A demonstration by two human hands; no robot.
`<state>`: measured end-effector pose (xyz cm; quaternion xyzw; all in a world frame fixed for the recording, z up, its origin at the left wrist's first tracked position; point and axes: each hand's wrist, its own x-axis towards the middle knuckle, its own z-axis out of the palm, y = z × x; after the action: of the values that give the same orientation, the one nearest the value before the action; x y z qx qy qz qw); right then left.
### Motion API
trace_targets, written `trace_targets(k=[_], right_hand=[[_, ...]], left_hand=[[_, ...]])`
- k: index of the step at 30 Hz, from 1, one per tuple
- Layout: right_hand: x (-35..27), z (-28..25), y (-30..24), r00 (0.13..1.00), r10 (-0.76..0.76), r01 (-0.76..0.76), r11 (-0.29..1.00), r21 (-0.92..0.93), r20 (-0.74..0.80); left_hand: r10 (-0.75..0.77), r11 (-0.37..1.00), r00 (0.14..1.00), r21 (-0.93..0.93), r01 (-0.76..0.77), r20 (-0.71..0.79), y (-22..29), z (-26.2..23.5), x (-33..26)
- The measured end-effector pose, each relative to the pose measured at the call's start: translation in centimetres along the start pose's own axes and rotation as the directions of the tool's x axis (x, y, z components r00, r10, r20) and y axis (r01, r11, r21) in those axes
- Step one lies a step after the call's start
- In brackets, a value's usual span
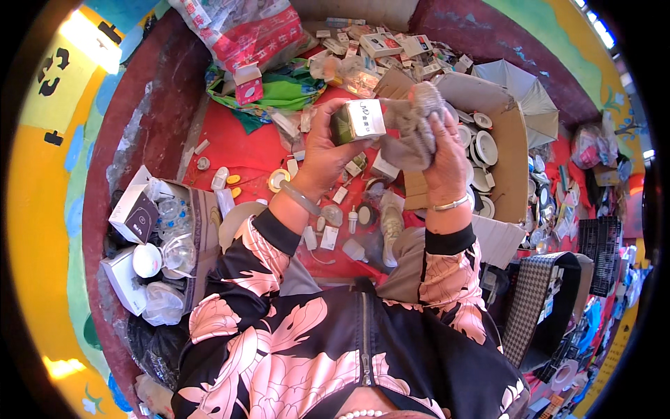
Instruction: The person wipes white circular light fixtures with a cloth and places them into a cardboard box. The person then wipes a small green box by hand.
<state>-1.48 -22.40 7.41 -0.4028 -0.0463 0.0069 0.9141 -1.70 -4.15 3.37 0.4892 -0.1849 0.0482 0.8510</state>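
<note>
The left hand [322,155] has its fingers clamped on a small box [358,121]. Just right of the box, the right hand [447,157] has its fingers closed on a grey cloth [412,129] touching it.

box [357,120] in left hand [322,155], cloth [413,133] right

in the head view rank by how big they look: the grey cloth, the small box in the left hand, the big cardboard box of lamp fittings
1. cardboard box of lamp fittings
2. grey cloth
3. small box

The cloth and small box are nearer the camera, so true sizes stay unsure.
</note>
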Motion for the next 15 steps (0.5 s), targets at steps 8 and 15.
trace_targets(k=[8,15], right_hand=[[-1.1,2.1,3.9,0.986,-0.115,0.166,0.782,-0.601,0.122],[-0.1,1.0,5.3,0.981,-0.193,0.167,0.883,-0.438,-0.016]], left_hand=[[-0.092,0.984,0.995,0.154,0.085,0.044,-1.5,0.0,-1.3],[-0.039,0.948,0.994,0.317,0.005,0.101,-1.1,0.1,-1.3]])
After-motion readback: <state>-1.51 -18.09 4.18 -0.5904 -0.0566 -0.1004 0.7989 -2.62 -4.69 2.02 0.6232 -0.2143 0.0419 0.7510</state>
